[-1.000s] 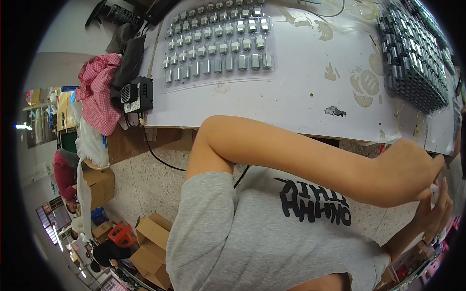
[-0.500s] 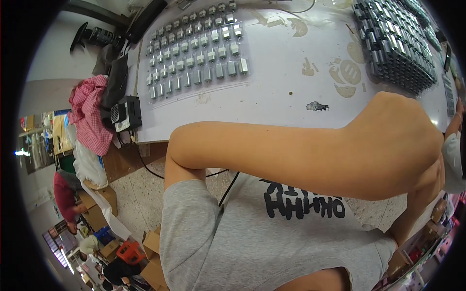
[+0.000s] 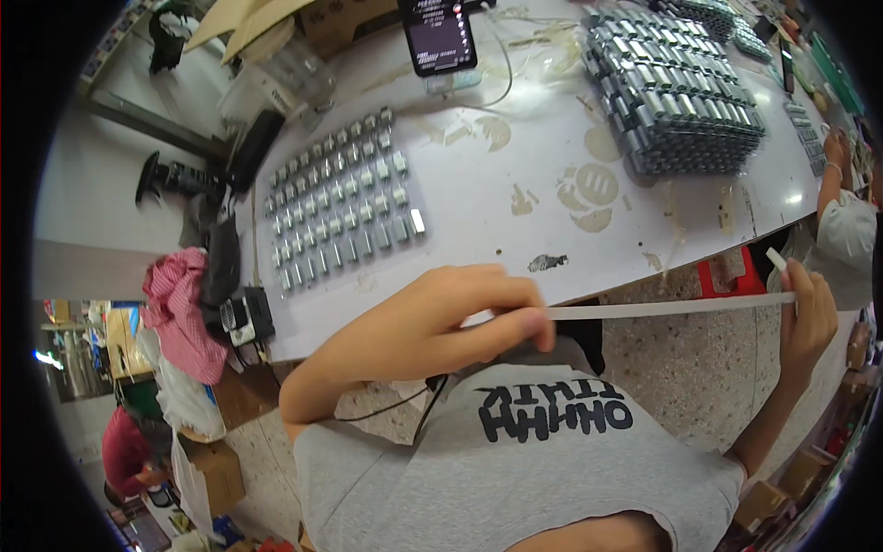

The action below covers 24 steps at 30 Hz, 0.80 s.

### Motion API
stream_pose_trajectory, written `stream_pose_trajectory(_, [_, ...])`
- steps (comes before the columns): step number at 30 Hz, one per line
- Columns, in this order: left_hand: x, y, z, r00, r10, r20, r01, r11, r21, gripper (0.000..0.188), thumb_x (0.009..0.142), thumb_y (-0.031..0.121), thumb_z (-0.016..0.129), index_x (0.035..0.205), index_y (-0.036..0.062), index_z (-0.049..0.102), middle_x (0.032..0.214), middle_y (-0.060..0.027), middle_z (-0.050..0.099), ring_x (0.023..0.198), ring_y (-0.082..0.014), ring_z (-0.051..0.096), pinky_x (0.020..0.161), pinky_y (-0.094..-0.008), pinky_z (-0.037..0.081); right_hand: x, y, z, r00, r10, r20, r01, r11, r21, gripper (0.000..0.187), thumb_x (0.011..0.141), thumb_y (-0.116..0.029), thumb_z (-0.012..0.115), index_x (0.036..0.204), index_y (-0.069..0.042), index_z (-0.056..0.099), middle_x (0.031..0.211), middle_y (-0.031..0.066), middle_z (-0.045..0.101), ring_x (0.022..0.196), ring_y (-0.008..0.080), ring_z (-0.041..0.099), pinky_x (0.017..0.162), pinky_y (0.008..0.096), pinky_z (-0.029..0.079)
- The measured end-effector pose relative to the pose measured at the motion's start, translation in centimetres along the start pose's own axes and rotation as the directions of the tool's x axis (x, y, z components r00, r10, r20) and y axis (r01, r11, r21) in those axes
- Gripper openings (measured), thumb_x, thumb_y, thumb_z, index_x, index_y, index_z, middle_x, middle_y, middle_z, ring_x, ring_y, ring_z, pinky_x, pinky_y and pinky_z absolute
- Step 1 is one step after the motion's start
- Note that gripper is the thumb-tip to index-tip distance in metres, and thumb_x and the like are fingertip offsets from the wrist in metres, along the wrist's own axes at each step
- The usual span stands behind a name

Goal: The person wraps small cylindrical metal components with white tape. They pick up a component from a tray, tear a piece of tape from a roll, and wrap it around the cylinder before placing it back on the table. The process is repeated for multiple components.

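A narrow white strip (image 3: 676,310) is drawn out almost level between my two hands, just off the table's front edge. My left hand (image 3: 474,317) pinches one end between thumb and fingers, its fingertips slightly blurred. At the far right, my right hand (image 3: 809,317) grips the other end, with a short white tip (image 3: 777,260) sticking up past the fingers. Beyond my left hand, a clear plastic tray (image 3: 418,241) holds rows of small silver metal cylinders (image 3: 349,248), many with white collars. Whether the strip is sticky cannot be seen.
Stacked trays of silver cylinders (image 3: 681,101) stand on the white table (image 3: 469,230) at the back right. A phone (image 3: 440,37) leans at the back, beside an open carton (image 3: 340,23). A red stool (image 3: 736,271) stands under the edge. Another person's arm (image 3: 832,175) works at far right.
My left arm has swung back from across to the right, and the white strip now shows stretched between my hands. The view has shifted, bringing the phone and carton in.
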<state>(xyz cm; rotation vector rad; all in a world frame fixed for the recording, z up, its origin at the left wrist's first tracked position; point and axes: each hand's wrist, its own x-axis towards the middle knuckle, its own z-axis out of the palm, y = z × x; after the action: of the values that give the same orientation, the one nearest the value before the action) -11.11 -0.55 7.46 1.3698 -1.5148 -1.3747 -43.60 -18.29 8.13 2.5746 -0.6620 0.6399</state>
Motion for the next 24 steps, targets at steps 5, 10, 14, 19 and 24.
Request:
stream_pose_trajectory(5, [-2.0, -0.3, -1.8, 0.989, -0.136, -0.054, 0.139, 0.989, 0.048, 0.023, 0.09, 0.015, 0.04, 0.082, 0.0046, 0.058, 0.055, -0.0003, 0.045, 0.056, -0.0091, 0.045, 0.056, -0.0232, 0.037, -0.1, 3.8, 2.4, 0.993, 0.047, -0.106, -0.066, 0.981, -0.184, 0.017, 0.078, -0.005, 0.06, 0.093, 0.001, 0.057, 0.07, 0.0102, 0.053, 0.058, 0.0226, 0.052, 0.053, 0.0316, 0.041])
stream_pose_trajectory(10, [-3.7, -1.0, -2.7, 0.987, -0.148, -0.069, 0.15, 0.989, 0.017, 0.023, 0.09, 0.014, 0.04, 0.082, 0.0037, 0.058, 0.054, 0.0007, 0.045, 0.05, -0.0071, 0.043, 0.051, -0.021, 0.036, -2.0, 8.3, 5.8, 0.924, 0.349, -0.155, -0.367, 0.923, -0.115, 0.016, 0.084, -0.011, 0.054, 0.096, -0.002, 0.059, 0.087, 0.0138, 0.062, 0.074, 0.025, 0.061, 0.062, 0.0303, 0.046])
stream_pose_trajectory(14, [-4.4, -1.6, -3.4, 0.975, -0.218, -0.031, 0.214, 0.97, -0.113, 0.025, 0.091, 0.016, 0.038, 0.077, 0.0025, 0.055, 0.055, 0.0025, 0.044, 0.051, -0.0052, 0.042, 0.05, -0.0198, 0.034, -3.1, 11.5, 7.7, 0.879, 0.45, -0.156, -0.475, 0.855, -0.209, 0.019, 0.086, -0.02, 0.05, 0.1, -0.011, 0.058, 0.088, 0.0099, 0.063, 0.074, 0.0265, 0.062, 0.06, 0.0326, 0.046])
stream_pose_trajectory(19, [-5.5, -2.9, -4.4, 0.976, -0.216, -0.022, 0.196, 0.921, -0.335, 0.029, 0.093, 0.017, 0.037, 0.071, 0.002, 0.049, 0.057, 0.0029, 0.042, 0.053, -0.005, 0.039, 0.052, -0.019, 0.033, -5.2, 15.3, 10.9, 0.835, 0.513, -0.198, -0.55, 0.765, -0.336, 0.021, 0.087, -0.027, 0.048, 0.102, -0.015, 0.057, 0.089, 0.0066, 0.063, 0.073, 0.0272, 0.062, 0.058, 0.0352, 0.047])
stream_pose_trajectory(24, [-6.0, -3.3, -5.4, 0.955, -0.265, -0.132, 0.22, 0.934, -0.282, 0.03, 0.093, 0.018, 0.035, 0.07, 0.0021, 0.047, 0.061, 0.0019, 0.042, 0.053, -0.0049, 0.038, 0.053, -0.0192, 0.033, -6.8, 20.1, 14.4, 0.848, 0.5, -0.175, -0.52, 0.724, -0.453, 0.022, 0.087, -0.028, 0.047, 0.102, -0.016, 0.056, 0.089, 0.0053, 0.063, 0.069, 0.0253, 0.062, 0.056, 0.0353, 0.048])
